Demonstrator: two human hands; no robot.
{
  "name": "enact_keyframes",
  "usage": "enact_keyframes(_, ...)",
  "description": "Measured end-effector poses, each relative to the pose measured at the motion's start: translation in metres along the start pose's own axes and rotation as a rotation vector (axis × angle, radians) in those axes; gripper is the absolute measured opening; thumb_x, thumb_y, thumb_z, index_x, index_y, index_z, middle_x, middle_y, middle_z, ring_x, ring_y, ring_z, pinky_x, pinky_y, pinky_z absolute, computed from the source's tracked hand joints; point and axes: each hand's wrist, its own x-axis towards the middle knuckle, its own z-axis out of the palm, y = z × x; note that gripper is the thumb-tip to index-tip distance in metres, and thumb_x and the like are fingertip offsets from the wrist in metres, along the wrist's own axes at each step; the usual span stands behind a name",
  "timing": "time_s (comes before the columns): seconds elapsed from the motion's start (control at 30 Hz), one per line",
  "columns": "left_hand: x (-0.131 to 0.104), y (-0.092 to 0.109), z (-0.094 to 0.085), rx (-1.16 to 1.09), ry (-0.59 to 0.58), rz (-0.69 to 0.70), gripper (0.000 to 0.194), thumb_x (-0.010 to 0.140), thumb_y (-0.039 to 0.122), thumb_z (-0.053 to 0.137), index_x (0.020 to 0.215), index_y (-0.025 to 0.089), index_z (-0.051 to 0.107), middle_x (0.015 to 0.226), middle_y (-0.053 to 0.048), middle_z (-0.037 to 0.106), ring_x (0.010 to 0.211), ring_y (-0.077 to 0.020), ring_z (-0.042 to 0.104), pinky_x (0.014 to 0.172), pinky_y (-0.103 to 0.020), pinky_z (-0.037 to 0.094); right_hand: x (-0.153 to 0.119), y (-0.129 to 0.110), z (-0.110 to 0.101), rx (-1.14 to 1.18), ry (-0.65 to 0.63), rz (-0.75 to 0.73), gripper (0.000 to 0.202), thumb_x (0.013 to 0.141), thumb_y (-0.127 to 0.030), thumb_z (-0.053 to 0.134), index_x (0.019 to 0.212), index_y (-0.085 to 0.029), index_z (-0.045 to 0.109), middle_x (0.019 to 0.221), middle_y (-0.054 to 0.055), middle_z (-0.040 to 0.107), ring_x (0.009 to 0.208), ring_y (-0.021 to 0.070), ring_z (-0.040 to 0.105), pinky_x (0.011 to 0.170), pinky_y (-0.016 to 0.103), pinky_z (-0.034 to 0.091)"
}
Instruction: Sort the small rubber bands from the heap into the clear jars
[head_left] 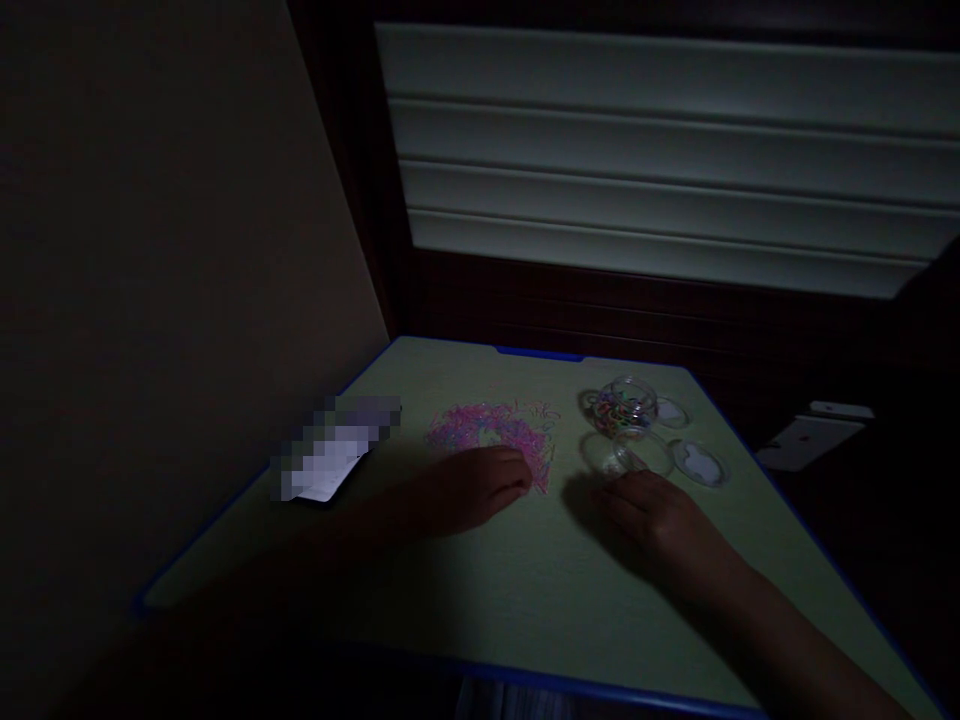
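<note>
A loose pile of thin pink, purple and blue bits that look like tiny rubber bands [510, 430] is spread on the pale table. My left hand [480, 488] rests at the near edge of this pile, its fingers curled together; whatever they may hold is hidden. To the right, my right hand [651, 512] is closed just in front of a clear round jar [643, 456]. Its fingertips are in shadow, so I cannot make out anything in them. Behind that jar stands another clear jar [624, 408] with multicoloured bands inside.
Two clear round lids with white labels, a nearer lid [702, 464] and a farther lid [673, 411], lie right of the jars. A lit phone or tablet [330, 470], partly blurred out, is at the table's left edge. The table [510, 590] has a blue rim; the room is dark.
</note>
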Motion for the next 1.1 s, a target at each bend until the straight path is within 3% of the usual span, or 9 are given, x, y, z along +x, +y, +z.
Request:
enact_keyframes(0.13, -0.005, -0.009, -0.020, 0.013, -0.134, -0.047, 0.015, 0.085, 0.015, 0.037, 0.080, 0.015, 0.051, 0.079, -0.001, 0.053, 0.071, -0.0110, 0.048, 0.066, -0.021, 0.036, -0.001, 0.001, 0.001, -0.002, 0.003, 0.006, 0.020, 0.080, -0.014, 0.048, 0.096, -0.014, 0.059, 0.076, 0.006, 0.060, 0.069, 0.0154, 0.051, 0.064, 0.029, 0.040)
enact_keyframes(0.27, -0.012, -0.015, -0.029, 0.049, -0.202, -0.098, 0.018, 0.084, 0.015, 0.036, 0.075, 0.014, 0.051, 0.075, -0.002, 0.053, 0.068, -0.0114, 0.047, 0.066, -0.023, 0.036, -0.001, 0.000, -0.001, -0.009, -0.008, 0.003, 0.021, 0.080, -0.012, 0.047, 0.096, -0.014, 0.060, 0.076, 0.006, 0.061, 0.070, 0.0156, 0.052, 0.064, 0.029, 0.040)
enact_keyframes(0.47, -0.024, -0.025, -0.027, 0.093, -0.242, -0.129, 0.017, 0.082, 0.019, 0.041, 0.073, 0.015, 0.054, 0.076, -0.002, 0.055, 0.069, -0.0123, 0.049, 0.065, -0.023, 0.037, -0.001, -0.001, -0.004, -0.010, -0.023, 0.009, 0.023, 0.079, -0.012, 0.049, 0.100, -0.015, 0.058, 0.079, 0.007, 0.061, 0.072, 0.0162, 0.053, 0.065, 0.029, 0.041)
enact_keyframes(0.67, -0.038, -0.038, -0.022, 0.130, -0.210, -0.118, 0.014, 0.079, 0.024, 0.050, 0.090, 0.017, 0.054, 0.099, -0.005, 0.055, 0.095, -0.0180, 0.048, 0.084, -0.030, 0.036, -0.001, 0.000, -0.003, -0.010, -0.030, 0.015, 0.022, 0.081, -0.014, 0.047, 0.099, -0.015, 0.059, 0.078, 0.007, 0.061, 0.071, 0.0157, 0.053, 0.065, 0.029, 0.041)
enact_keyframes(0.9, -0.031, -0.031, -0.025, 0.168, -0.273, -0.183, 0.009, 0.077, 0.017, 0.047, 0.080, 0.016, 0.055, 0.085, -0.004, 0.055, 0.077, -0.0150, 0.050, 0.070, -0.026, 0.039, 0.000, -0.001, -0.004, 0.003, -0.031, 0.017, 0.023, 0.080, -0.013, 0.047, 0.099, -0.015, 0.059, 0.080, 0.008, 0.062, 0.074, 0.0167, 0.054, 0.066, 0.030, 0.042)
enact_keyframes(1.1, -0.026, -0.024, -0.026, 0.158, -0.282, -0.171, 0.014, 0.079, 0.014, 0.041, 0.073, 0.015, 0.053, 0.078, -0.003, 0.054, 0.072, -0.0136, 0.050, 0.068, -0.025, 0.038, -0.001, 0.000, -0.004, 0.001, -0.049, 0.024, 0.023, 0.080, -0.013, 0.047, 0.100, -0.015, 0.058, 0.080, 0.007, 0.061, 0.073, 0.0159, 0.053, 0.067, 0.030, 0.041)
